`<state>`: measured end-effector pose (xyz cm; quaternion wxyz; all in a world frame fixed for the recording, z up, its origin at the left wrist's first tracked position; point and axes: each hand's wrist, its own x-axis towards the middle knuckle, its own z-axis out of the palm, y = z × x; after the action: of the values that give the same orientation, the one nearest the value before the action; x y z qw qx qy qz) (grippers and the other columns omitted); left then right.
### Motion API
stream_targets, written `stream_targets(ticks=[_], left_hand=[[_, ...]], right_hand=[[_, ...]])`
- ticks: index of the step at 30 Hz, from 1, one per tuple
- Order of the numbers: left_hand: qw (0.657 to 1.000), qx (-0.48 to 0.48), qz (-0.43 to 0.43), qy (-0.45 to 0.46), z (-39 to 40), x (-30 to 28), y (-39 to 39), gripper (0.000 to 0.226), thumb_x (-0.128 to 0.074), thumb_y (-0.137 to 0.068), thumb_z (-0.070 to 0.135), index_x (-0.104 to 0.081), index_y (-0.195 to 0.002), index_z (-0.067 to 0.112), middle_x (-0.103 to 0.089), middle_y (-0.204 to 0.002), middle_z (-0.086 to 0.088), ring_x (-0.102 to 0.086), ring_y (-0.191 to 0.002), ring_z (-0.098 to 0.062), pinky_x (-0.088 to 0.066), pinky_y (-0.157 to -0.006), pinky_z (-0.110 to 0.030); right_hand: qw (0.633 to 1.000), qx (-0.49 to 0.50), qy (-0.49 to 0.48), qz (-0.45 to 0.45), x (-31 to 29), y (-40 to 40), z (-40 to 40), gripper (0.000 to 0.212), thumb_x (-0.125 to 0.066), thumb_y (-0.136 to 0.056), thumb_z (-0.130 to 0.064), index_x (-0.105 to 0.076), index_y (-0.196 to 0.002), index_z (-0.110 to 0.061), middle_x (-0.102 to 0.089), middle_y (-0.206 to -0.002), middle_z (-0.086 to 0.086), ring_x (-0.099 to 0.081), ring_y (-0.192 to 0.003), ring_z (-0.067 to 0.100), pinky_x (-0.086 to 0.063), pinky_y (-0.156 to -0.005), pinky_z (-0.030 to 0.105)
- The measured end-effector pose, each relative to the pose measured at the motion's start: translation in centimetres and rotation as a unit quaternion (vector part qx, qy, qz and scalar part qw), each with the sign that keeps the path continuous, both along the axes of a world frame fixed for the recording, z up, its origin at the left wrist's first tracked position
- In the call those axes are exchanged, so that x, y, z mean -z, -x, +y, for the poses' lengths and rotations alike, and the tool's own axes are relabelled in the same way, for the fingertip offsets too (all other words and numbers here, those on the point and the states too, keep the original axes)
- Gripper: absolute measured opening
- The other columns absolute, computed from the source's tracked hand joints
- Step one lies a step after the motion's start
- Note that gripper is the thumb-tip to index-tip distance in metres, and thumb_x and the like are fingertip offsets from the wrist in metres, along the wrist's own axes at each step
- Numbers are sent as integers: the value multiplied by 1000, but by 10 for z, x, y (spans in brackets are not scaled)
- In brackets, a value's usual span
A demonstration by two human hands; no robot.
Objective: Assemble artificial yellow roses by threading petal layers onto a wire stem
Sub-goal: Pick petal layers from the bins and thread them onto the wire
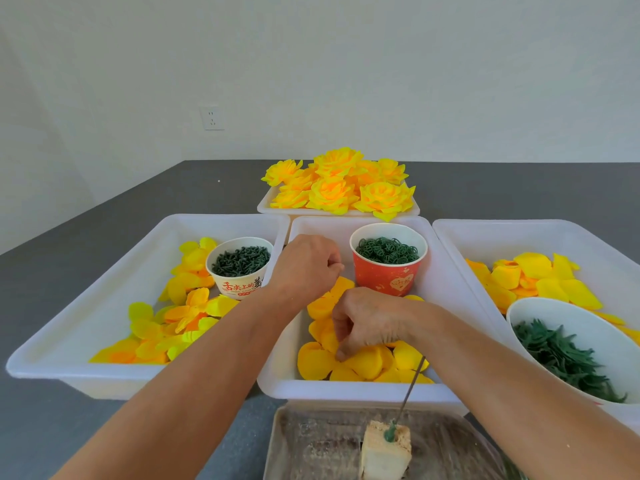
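Four white trays are set out on a grey table point(104, 209), and the middle tray point(446, 282) is taken as the landmark. Inside it, at the far right corner, a red paper cup point(388, 275) filled with green ring-shaped pieces is seen, and loose yellow petal layers point(367, 365) are heaped over its near half. The left hand point(306, 268) is held above the far part of this tray, just left of the red cup, with the fingers curled; whether anything is pinched there cannot be told. The right hand point(367, 323) is lowered onto the petal heap, its fingertips closed on a yellow petal. Just in front of the middle tray a metal pan point(311, 445) is placed, in which a pale foam block point(384, 448) stands; a thin wire stem point(410, 389) with a green base is stuck upright in it, its top hidden behind the right wrist. To the left of the middle tray, the left tray point(69, 358) holds yellow and orange petals and a white printed cup point(239, 268) of dark green pieces. To the right, the right tray point(519, 233) holds more petals and a white bowl point(581, 327) of green leaf-like pieces. Behind it, the far tray point(266, 202) is piled with finished yellow roses point(343, 188); about eight can be counted.
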<state>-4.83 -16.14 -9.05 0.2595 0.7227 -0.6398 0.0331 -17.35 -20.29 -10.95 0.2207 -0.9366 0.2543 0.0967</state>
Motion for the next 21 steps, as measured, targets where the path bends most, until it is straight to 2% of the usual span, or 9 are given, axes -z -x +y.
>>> stream_targets(ticks=[4, 5, 9, 12, 13, 14, 17, 21], left_hand=[[1000, 2, -1, -1, -1, 0, 0, 13, -61, -84, 13, -69, -78, 6, -68, -79, -5, -54, -74, -15, -47, -69, -32], [1000, 2, -1, -2, -1, 0, 0, 13, -60, -84, 13, -69, -78, 6, -68, -79, -5, -54, -74, -15, -47, -69, -32], [1000, 2, -3, 2, -1, 0, 0, 12, -60, -83, 12, -69, -77, 7, -68, -79, -5, -51, -72, -12, -46, -69, -32], [1000, -4, 1, 7, -2, 0, -2, 12, -60, -84, 12, -69, -78, 6, -68, -80, -5, -50, -72, -12, -44, -68, -30], [1000, -6, 3, 9, -2, 0, -2, 12, -59, -84, 11, -69, -78, 5, -68, -80, -5, -50, -72, -12, -43, -67, -29], [1000, -8, 4, 10, -2, 0, -2, 13, -60, -84, 11, -69, -78, 5, -68, -80, -4, -50, -72, -12, -42, -66, -28], [1000, -10, 3, 16, -2, 0, -4, 12, -60, -84, 12, -68, -77, 6, -67, -80, -3, -48, -70, -11, -38, -63, -24], [1000, -16, -7, 13, -3, 1, -6, 13, -60, -85, 15, -67, -79, 6, -67, -81, -5, -47, -69, -12, -34, -62, -23]], right_hand=[[1000, 18, 12, 0, 0, 1, 3, 55, -81, -67, -40, -60, -111, -15, -57, -96, -4, -56, -90, 17, -43, -68, 26], [1000, 17, 15, -3, 0, 1, 3, 57, -81, -67, -40, -59, -114, -15, -56, -97, -3, -55, -91, 18, -42, -69, 26], [1000, -3, 28, -9, -2, 0, 4, 46, -79, -71, -34, -62, -111, -19, -51, -88, -5, -50, -80, 15, -37, -60, 23], [999, -12, 29, -25, -1, 1, 4, 18, -76, -75, -25, -65, -86, -17, -59, -91, 0, -50, -69, 8, -35, -54, 19], [999, -10, 29, -28, -1, 1, 4, 15, -76, -75, -24, -64, -82, -18, -60, -93, 1, -50, -68, 7, -35, -54, 19], [999, -7, 24, -30, -1, 2, 4, 19, -77, -74, -26, -65, -87, -19, -59, -93, 0, -51, -71, 9, -36, -57, 20], [1000, 4, 17, -6, -3, 4, 4, 50, -80, -71, -35, -60, -114, -19, -48, -85, -8, -49, -83, 15, -37, -65, 23], [1000, 12, 21, -9, -6, 1, 3, 56, -82, -68, -32, -59, -117, -17, -43, -76, -14, -48, -77, 13, -35, -55, 20]])
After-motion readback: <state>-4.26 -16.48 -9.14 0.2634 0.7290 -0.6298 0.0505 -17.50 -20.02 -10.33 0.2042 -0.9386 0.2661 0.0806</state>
